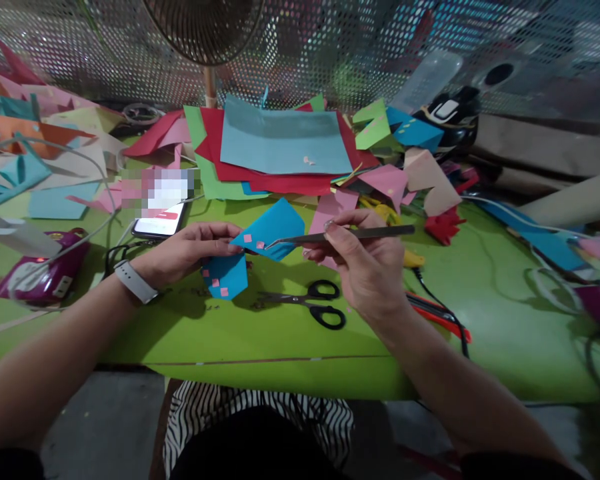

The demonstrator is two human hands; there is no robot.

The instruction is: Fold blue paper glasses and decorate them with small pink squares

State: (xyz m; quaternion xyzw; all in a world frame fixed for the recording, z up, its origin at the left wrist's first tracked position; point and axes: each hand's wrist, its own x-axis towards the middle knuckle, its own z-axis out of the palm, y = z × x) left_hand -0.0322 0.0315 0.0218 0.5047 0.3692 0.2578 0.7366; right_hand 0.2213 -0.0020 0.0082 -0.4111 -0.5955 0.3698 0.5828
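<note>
My left hand (200, 247) pinches a folded blue paper piece (280, 223) near its middle, holding it above the green table. Small pink paper squares (247, 238) dot both of its halves. In my right hand (367, 260) is a pair of dark tweezers (360, 233), gripped between thumb and fingers. Their bent tip touches or hovers just over a pink square on the upper half; which of the two I cannot tell. Black-handled scissors (300, 300) lie on the table below the paper, blades pointing left.
Stacked coloured sheets (285, 137) lie at the back centre, with a fan (205, 27) behind. Left are a lit phone (163, 207), a purple power strip (50, 267) and cables. A red cutter (440, 317) and a yellow glue gun (413, 257) lie right, partly behind my right hand.
</note>
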